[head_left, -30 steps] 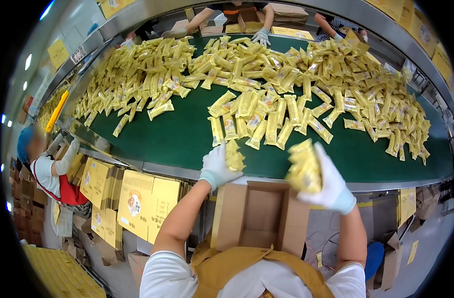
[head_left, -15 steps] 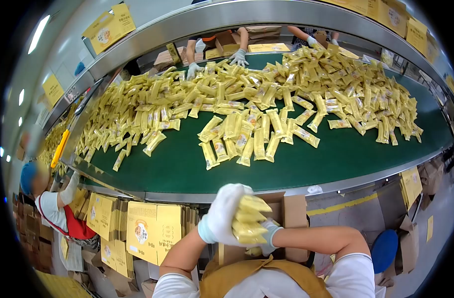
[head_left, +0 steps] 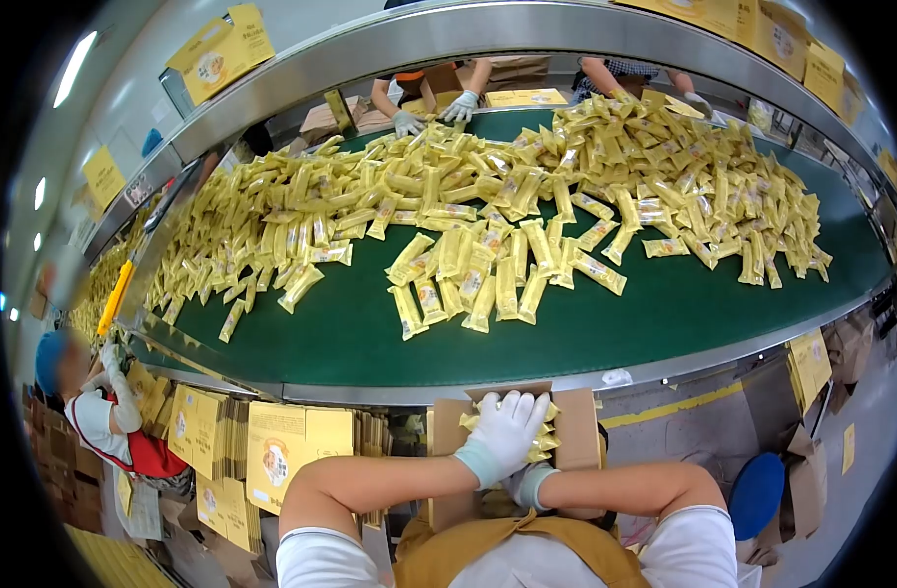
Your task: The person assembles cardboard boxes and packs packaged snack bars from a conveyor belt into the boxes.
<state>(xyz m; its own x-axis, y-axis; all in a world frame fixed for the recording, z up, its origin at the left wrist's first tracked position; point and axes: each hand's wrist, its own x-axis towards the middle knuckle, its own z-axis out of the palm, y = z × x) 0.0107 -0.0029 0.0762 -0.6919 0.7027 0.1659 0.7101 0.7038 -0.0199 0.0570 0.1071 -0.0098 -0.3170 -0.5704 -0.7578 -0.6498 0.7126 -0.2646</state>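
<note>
An open brown carton [head_left: 578,431] stands against the near edge of the green conveyor belt [head_left: 370,353], in front of my body. Inside its far part are several yellow wrapped packets [head_left: 545,441]. My left hand [head_left: 507,431] lies over these packets, gloved in white, its fingers spread and pointing away from me. Lower in the carton is my right hand [head_left: 529,484], mostly hidden behind the left one and the carton; its fingers do not show. A large heap of similar packets [head_left: 468,260] covers the middle and far side of the belt.
Flat yellow cartons [head_left: 282,451] stand in stacks at the left below the belt. A person in a red apron [head_left: 154,456] is at the far left. Gloved hands of co-workers [head_left: 460,108] reach in across the belt. A blue stool [head_left: 757,495] stands at the lower right.
Both hands, earlier apart with packets over the belt edge, came together at the carton. My left hand has since moved down onto packets in the carton. The view has tilted up.
</note>
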